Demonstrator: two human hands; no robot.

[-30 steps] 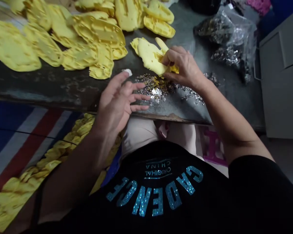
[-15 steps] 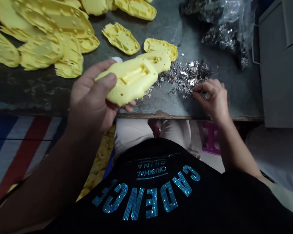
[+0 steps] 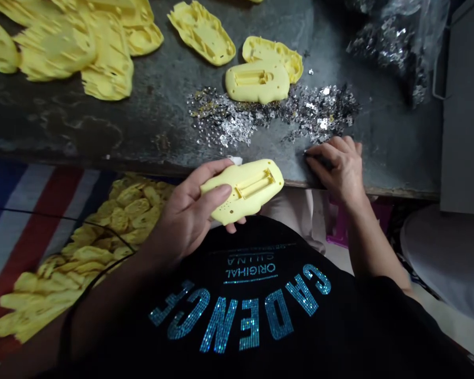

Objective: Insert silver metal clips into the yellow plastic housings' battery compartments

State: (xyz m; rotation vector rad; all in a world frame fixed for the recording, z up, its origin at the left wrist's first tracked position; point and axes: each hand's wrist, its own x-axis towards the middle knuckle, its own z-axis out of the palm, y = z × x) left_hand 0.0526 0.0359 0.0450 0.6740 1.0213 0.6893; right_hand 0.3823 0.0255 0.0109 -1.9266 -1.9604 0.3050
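Far left, you've got a striped sheet [image 3: 39,210] below the tabletop [image 3: 154,118], with a pile of yellow shells [image 3: 102,226] on it at lower left; more loose shells [image 3: 108,58] overlap up on the tabletop, upper left of the frame. Coming in now, your left hand [image 3: 189,213] is clamped on a yellow shell [image 3: 258,181] at the centre, thumb on top, its long recess facing up and its far end angled towards the upper right. It's right by the front edge in this view; whether it touches, you can't tell from here. Above it, one open shell [image 3: 207,34] lies on its own, and to its right a recessed shell [image 3: 240,89] overlaps another open shell [image 3: 260,50]. Just below that pair, shiny metal pieces [image 3: 235,123] spread rightwards in a loose band, with dark tabletop between them and the front edge. And right of centre, your right hand [image 3: 342,166] is low by that edge, thumb and finger pinched together with a tiny bright speck at the tips, too small to identify. Upper right, a clear bag [image 3: 395,37] holds more metal bits, and beyond it a grey cabinet [image 3: 466,116] bounds that side.
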